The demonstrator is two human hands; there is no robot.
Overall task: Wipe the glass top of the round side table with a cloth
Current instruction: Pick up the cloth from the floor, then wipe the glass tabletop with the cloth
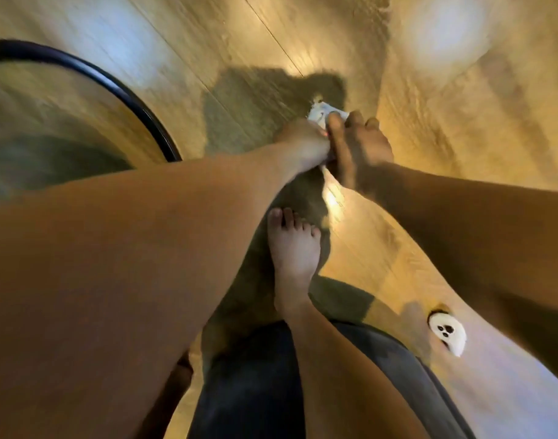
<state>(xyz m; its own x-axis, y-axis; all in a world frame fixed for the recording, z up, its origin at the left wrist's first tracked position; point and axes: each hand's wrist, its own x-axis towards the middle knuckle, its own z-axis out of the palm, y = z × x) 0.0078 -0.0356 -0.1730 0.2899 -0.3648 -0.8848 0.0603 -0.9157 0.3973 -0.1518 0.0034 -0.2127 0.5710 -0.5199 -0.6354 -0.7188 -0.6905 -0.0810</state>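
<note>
Cloth (326,113) looks soft and light, best held bunched up. My left hand (303,144) and right hand (363,144) both grip it above the floor (429,90). Table (128,93) stands left, apart.

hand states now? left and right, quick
Left hand: closed, gripping the white cloth.
Right hand: closed, fingers pinching the same cloth; the frame is motion-blurred, so finger detail is unclear.

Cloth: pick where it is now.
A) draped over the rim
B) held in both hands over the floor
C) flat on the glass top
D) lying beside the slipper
B: left hand and right hand both grip the cloth above the wooden floor, apart from the table rim.
</note>
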